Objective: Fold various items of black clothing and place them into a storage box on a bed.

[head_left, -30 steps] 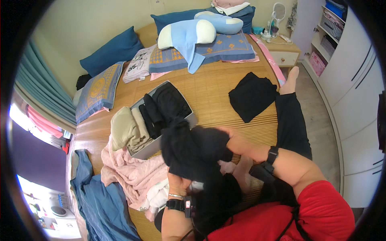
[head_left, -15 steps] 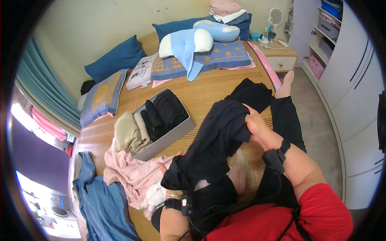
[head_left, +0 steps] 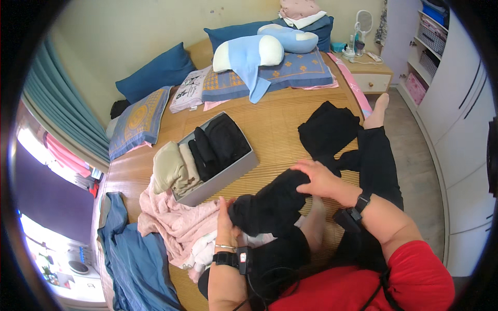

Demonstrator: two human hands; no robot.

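Note:
A black garment (head_left: 272,205), folded into a thick bundle, is held between my hands over my lap. My left hand (head_left: 226,220) grips its left end, with the fingers pointing up along the edge. At the right end, my right hand (head_left: 317,179) holds the cloth between thumb and outstretched fingers. Another black garment (head_left: 328,129) lies spread on the mat beyond my right hand. Left of the bundle stands a grey box (head_left: 220,181) with rolled black clothes (head_left: 220,142) and beige clothes (head_left: 174,168) in it.
A pink blanket (head_left: 176,223) and blue cloth (head_left: 137,259) lie at the left. Pillows (head_left: 249,57) line the bed's head. My outstretched leg (head_left: 378,155) lies at the right, beside the bed edge. A nightstand (head_left: 371,78) and white wardrobe (head_left: 467,140) stand beyond.
The black garment has gone from a long hanging stretch to a short folded bundle. My right hand has moved down and left, closer to my left hand.

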